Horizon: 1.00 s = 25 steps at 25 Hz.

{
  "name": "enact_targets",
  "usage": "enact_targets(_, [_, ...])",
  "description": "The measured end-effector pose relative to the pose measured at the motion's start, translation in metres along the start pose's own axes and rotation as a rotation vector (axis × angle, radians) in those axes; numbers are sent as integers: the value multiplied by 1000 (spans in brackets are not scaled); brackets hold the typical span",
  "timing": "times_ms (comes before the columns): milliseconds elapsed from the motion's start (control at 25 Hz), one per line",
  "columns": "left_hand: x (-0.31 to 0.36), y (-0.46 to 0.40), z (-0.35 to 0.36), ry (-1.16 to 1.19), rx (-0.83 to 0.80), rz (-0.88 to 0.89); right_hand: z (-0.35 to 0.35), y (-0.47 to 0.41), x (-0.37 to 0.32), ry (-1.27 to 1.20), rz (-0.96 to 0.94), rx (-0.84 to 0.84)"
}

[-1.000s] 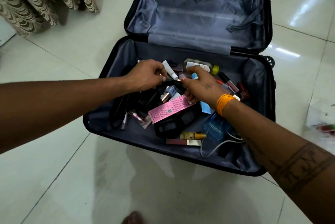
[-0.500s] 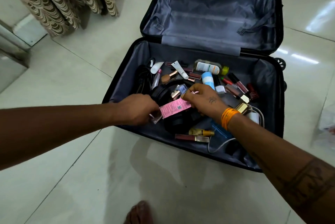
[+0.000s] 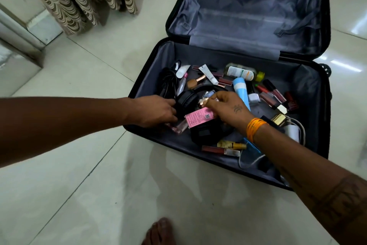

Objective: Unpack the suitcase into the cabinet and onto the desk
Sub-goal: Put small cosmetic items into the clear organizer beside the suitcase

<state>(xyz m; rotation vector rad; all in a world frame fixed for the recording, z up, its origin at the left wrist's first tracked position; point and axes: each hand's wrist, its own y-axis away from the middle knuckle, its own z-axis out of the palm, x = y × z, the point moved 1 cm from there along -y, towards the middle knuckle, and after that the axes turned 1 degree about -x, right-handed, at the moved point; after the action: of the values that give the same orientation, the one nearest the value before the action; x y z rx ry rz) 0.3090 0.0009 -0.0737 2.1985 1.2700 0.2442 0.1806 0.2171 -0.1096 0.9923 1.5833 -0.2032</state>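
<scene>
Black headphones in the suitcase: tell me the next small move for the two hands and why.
Probably lift the black over-ear headphones straight up and out. The left hand already reaches their near ear cup and cable, while the right hand pinches a small gold-capped item beside the flat pink carton lying over them. Clearing that bulky piece should free the small cosmetics in the open black suitcase.

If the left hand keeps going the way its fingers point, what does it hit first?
Most likely the black headphones: the left hand points right, into the suitcase, and its fingers already seem to be at the near earcup. Whether they touch it is unclear. The right hand lies beyond.
</scene>
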Motion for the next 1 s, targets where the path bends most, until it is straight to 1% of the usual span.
enact_targets(40, [6, -3, 2, -69, 14, 22, 2, 1, -1, 7, 4, -2])
enact_targets(80, [11, -8, 6, -85, 23, 23, 4, 2, -4, 11, 10, -5])
enact_targets(160, [16, -12, 8, -5, 11, -8, 9, 5, -11, 14, 9, -3])
enact_targets(200, [13, -10, 7, 93, 31, -39, 10, 6, -14, 8, 0, 0])
enact_targets(240, [8, -5, 2, 205, 93, -80, 10, 6, -17, -10, -8, 7])
enact_targets(400, [-10, 21, -16, 616, 412, -367, 1, 7, -20, -77, -4, 39])
enact_targets(480, [-14, 30, -19, 873, 510, -479, -5, 9, -18, -82, 22, 55])
enact_targets(560, [-11, 33, -18, 1218, 496, -561, -7, 10, -18, -86, 34, 39])
enact_targets(600, [-8, 31, -14, 1347, 463, -590, -7, 11, -18, -86, 34, 28])
enact_targets(640, [-4, 29, -10, 1402, 440, -615, -6, 12, -17, -85, 33, 19])
enact_targets(680, [1, 27, -6, 1371, 440, -650, -5, 12, -16, -85, 33, 12])
enact_targets(720, [5, 24, -1, 1283, 449, -677, -5, 13, -15, -84, 34, 6])
enact_targets(760, [9, 23, 3, 1135, 415, -674, -5, 14, -13, -86, 36, 0])
enact_targets(800, [13, 22, 5, 927, 314, -646, -6, 15, -11, -87, 42, -3])
enact_targets(880, [26, 18, 6, 496, 36, -575, -8, 15, -8, -90, 52, 0])
enact_targets(920, [30, 14, 5, 371, -46, -571, -9, 15, -7, -93, 57, 3])
enact_targets(1000, [35, 7, 3, 265, -115, -622, -10, 15, -5, -99, 66, 7])
